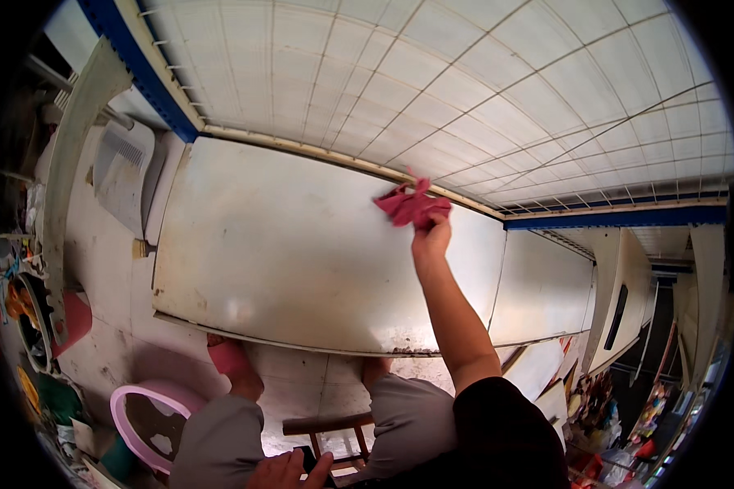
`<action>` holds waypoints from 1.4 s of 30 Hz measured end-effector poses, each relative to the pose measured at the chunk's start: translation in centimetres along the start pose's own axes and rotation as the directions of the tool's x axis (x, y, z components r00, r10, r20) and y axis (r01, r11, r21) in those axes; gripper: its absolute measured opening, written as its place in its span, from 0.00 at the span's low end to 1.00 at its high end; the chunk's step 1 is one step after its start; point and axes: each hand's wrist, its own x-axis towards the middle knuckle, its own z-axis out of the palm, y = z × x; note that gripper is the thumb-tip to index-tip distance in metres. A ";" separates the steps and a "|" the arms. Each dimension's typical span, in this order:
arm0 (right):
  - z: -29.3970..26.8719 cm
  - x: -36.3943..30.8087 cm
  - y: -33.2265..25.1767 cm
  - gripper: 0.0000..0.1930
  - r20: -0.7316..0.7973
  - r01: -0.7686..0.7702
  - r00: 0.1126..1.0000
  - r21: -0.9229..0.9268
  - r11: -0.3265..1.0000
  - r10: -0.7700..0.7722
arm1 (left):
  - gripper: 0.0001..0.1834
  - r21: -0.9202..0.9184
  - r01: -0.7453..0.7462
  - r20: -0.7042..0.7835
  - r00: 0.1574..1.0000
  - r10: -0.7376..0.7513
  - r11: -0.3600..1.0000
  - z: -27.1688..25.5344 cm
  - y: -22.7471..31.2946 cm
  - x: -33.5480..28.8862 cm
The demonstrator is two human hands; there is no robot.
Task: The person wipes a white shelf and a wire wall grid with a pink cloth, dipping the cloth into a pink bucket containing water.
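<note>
My right hand (432,235) grips a crumpled dark pink cloth (414,205). The cloth lies against the far edge of a pale, smudged metal shelf (302,253), right of its middle, below the wire grid back panel. My right arm reaches across the shelf from the lower right. At the bottom edge of the view, my left hand (284,471) is low by my lap, partly cut off. Its fingers are bent beside a small black object (308,459), whose kind I cannot make out.
A wire grid panel (400,90) rises behind the shelf. A grey dustpan (125,175) is at the left, a pink tub (156,399) by my left leg. Under me is a wooden stool (326,425). Another shelf section (544,285) adjoins at the right; bagged goods (591,403) lie beyond.
</note>
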 end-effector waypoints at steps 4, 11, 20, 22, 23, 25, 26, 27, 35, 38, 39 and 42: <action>2.7 2.3 -0.7 0.18 0.098 0.133 0.987 -0.014 0.991 -0.131 | 0.28 0.013 0.026 0.004 1.000 -0.026 1.000 -0.2 -0.4 -0.3; 8.1 2.5 9.7 0.18 0.168 0.033 0.986 -0.156 0.987 -0.007 | 0.29 0.026 -0.027 0.007 1.000 0.027 0.999 -0.5 -0.2 0.5; 3.1 4.5 1.9 0.11 -0.026 0.056 0.998 0.092 0.994 -0.054 | 0.28 0.039 0.045 -0.014 0.999 -0.045 0.998 -0.4 -0.3 0.2; 6.1 4.0 5.2 0.11 0.095 0.104 0.990 -0.034 0.994 -0.100 | 0.28 0.016 0.010 -0.023 1.000 -0.010 1.000 -0.5 -0.4 0.8; 7.1 3.6 7.6 0.12 0.210 0.116 0.974 -0.136 0.984 -0.086 | 0.28 -0.004 -0.008 -0.021 1.000 0.008 1.000 -0.7 -0.5 0.8; 10.6 0.0 11.4 0.11 0.119 -0.035 0.991 -0.200 0.979 0.060 | 0.28 0.003 0.004 -0.012 1.000 -0.004 1.000 -0.9 -0.7 0.8; 11.3 -0.5 10.8 0.11 0.125 -0.036 0.990 -0.199 0.979 0.062 | 0.28 0.003 0.008 -0.022 1.000 -0.008 1.000 -1.0 -0.6 0.9; 11.4 -0.8 10.0 0.10 0.132 -0.114 0.982 -0.153 0.982 0.135 | 0.28 0.002 0.012 -0.027 1.000 -0.012 1.000 -1.1 -0.6 0.9; 1.4 4.9 0.5 0.16 -0.001 0.032 0.999 -0.008 0.999 -0.032 | 0.28 0.018 0.020 -0.047 0.999 -0.019 1.000 -1.3 -0.7 0.8; 2.3 5.4 5.0 0.20 -0.113 0.040 0.992 -0.142 0.989 -0.056 | 0.28 0.009 -0.013 -0.033 0.999 0.013 1.000 -1.3 -0.9 0.9; 5.1 3.8 7.1 0.21 -0.085 0.046 0.995 -0.102 0.994 -0.055 | 0.28 0.014 0.003 -0.027 1.000 -0.003 1.000 -1.4 -0.9 0.8; 10.5 1.7 9.5 0.19 -0.038 -0.038 0.999 -0.124 0.992 0.034 | 0.29 0.010 0.014 -0.021 1.000 -0.014 1.000 -1.5 -0.8 0.8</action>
